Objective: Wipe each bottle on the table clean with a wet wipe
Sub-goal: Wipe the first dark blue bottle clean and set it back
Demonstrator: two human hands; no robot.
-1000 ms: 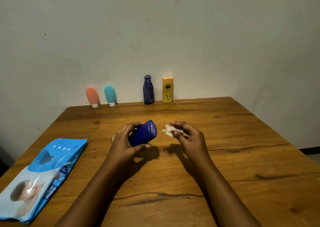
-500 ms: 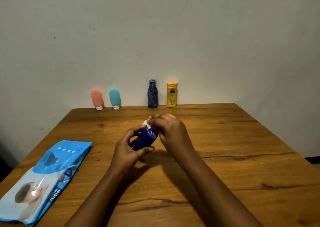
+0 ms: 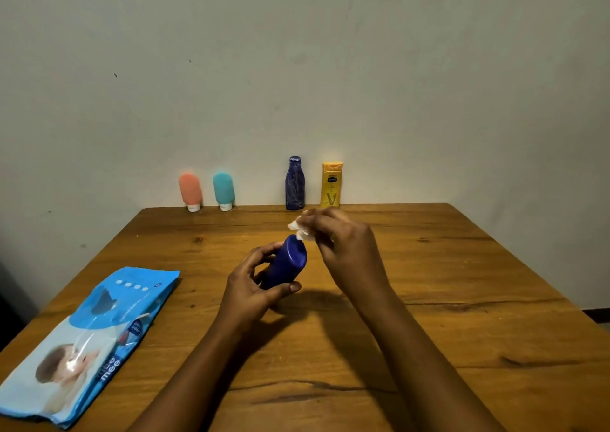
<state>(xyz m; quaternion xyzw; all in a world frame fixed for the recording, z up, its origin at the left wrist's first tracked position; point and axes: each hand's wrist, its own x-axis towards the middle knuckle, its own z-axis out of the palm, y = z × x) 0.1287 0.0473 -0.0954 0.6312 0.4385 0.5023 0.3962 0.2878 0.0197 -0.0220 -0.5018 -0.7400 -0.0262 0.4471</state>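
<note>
My left hand grips a dark blue bottle, tilted with its flat end pointing up and away from me, above the middle of the wooden table. My right hand pinches a crumpled white wet wipe and holds it against the bottle's upper far edge. Along the far edge by the wall stand an orange tube, a teal tube, a tall dark blue bottle and a yellow bottle.
A blue wet wipe pack lies flat at the table's near left corner. A plain wall rises right behind the row of bottles. The table's right edge drops to a dark floor strip.
My right hand came in from the right with the wipe, covered the bottle's end, and has now lifted slightly up and back, wipe still at the rim. The left hand kept its grip.
</note>
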